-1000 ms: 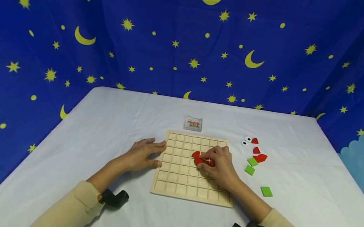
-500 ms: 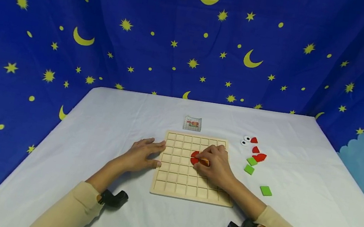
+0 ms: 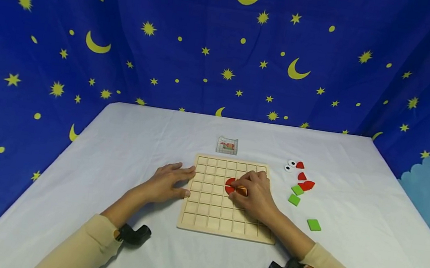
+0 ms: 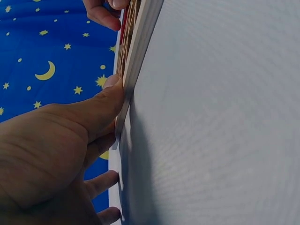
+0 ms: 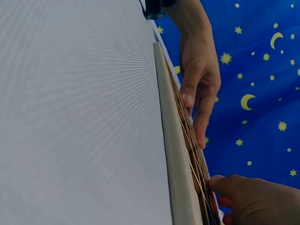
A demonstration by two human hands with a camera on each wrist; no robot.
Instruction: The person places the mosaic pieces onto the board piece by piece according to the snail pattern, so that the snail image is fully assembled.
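Observation:
A square wooden grid board (image 3: pixel 203 209) lies on the white table. Near its middle, two red quarter-round tiles (image 3: pixel 229 186) sit side by side, their curved sides to the left. An orange tile (image 3: pixel 241 191) shows beside them, partly under my right hand (image 3: pixel 256 196). That hand's thumb and index finger pinch at the red tiles, the thumb tip low against the board in the right wrist view. My left hand (image 3: pixel 168 182) rests along the board's left edge with fingers spread; in the left wrist view its thumb (image 4: pixel 108 96) presses on the rim.
Right of the board lie green square tiles (image 3: pixel 314 225), several red tiles (image 3: pixel 306 185) and two round eye tiles (image 3: pixel 288 168). A small picture card (image 3: pixel 227 145) is behind the board. A blue star-patterned curtain (image 3: pixel 190 19) stands around the table.
My right hand has shifted slightly left on the board. The lower red tile has moved left, in line below the other, and orange now shows under the fingers. My left hand stays put.

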